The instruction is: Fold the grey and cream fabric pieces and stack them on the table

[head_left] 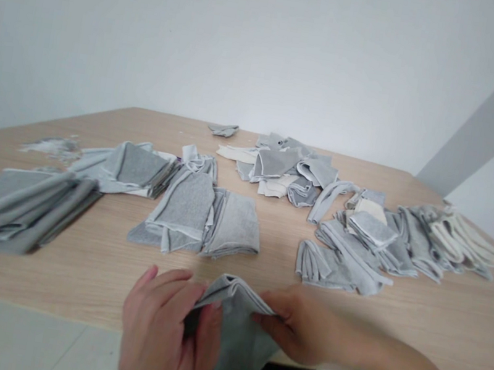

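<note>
A broad, pale wood-grain table (277, 233) with a smooth, matte top carries the cloth. On its right lies a long spread of grey and cream fabric pieces (342, 234), limp and folded in uneven layers. At far centre is a loose heap of flat grey and off-white fabric offcuts (278, 164), their edges irregular. Near left sits a thick bundle of folded grey cloth (23, 206) with rounded folds. Left of centre, 2 squarish grey fabric stacks (190, 201) lie side by side, their faces finely flecked. The piece in hand, a folded mid-grey cloth with paler edges (246, 335), is held at the near edge of the table, its lower part hanging. It looks light, soft and unlikely to break; its layers may slide apart, so the upper edge is best pinched through every ply at 2 points. The left hand (160, 321) pinches its left side between thumb and forefinger, the other fingers bent; the right hand (309, 326) pinches the right upper edge, its remaining fingers unclear. Smallest are the wispy white scraps (53, 147), far left.
</note>
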A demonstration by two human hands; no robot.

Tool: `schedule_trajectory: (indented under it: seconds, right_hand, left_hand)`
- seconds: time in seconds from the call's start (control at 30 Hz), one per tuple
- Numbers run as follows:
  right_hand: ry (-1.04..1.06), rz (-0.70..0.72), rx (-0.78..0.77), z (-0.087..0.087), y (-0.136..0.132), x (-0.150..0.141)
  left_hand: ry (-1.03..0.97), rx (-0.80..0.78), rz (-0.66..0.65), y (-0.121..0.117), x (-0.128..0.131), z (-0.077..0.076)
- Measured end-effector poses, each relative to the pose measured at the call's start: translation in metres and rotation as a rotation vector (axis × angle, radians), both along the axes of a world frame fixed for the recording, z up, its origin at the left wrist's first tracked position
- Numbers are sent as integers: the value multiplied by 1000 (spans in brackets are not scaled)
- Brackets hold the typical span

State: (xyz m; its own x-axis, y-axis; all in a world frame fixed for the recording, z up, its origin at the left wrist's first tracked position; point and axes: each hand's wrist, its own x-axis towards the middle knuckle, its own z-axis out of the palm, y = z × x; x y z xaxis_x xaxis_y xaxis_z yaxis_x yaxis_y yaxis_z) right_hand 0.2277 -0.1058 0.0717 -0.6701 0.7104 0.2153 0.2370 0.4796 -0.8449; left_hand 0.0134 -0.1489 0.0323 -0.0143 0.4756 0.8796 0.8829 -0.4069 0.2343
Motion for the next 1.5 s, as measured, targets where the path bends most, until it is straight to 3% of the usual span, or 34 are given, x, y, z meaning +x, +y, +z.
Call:
schedule_trajectory:
  seconds: [0.1,0.17,0.23,0.33,0.4,0.47,0.73,0.97,1.07,1.23,1.37,1.5]
  right_hand:
    - [-106,83,45,1,1,-1]
    - [-24,-14,62,-4,2,0]
    - [82,-109,71,-12,3,1]
    - [263,-191,80,-27,6,1]
    - [383,-240,90,-35,8,-1]
    - [475,-283,82,-42,10,-4]
    - [517,-145,-161,-55,22,-14]
    - [454,-135,-264,-75,23,-27]
    - [442,-238,-272,-75,30,-29]
    - [382,-435,-141,-67,50,-27]
    - [376,-447,-103,-64,61,-26]
    - [332,-366,-172,-64,69,-22]
  left_hand:
    - [-133,34,70,4,3,-3]
    - [-349,62,50,7,8,-7]
    - [-617,7,-61,8,12,-11]
    - [-862,-263,-266,5,17,-14]
    - [-851,-461,-357,0,17,-15]
    - [-783,-560,-387,-3,17,-14]
    - [-736,-515,-185,3,20,-17]
    - [-947,-514,-85,12,19,-26]
    - [-924,-583,-92,19,19,-29]
    - [-883,-667,-150,28,22,-39]
    - [-911,-660,-250,33,22,-47]
    - [-808,-648,-157,32,16,-50]
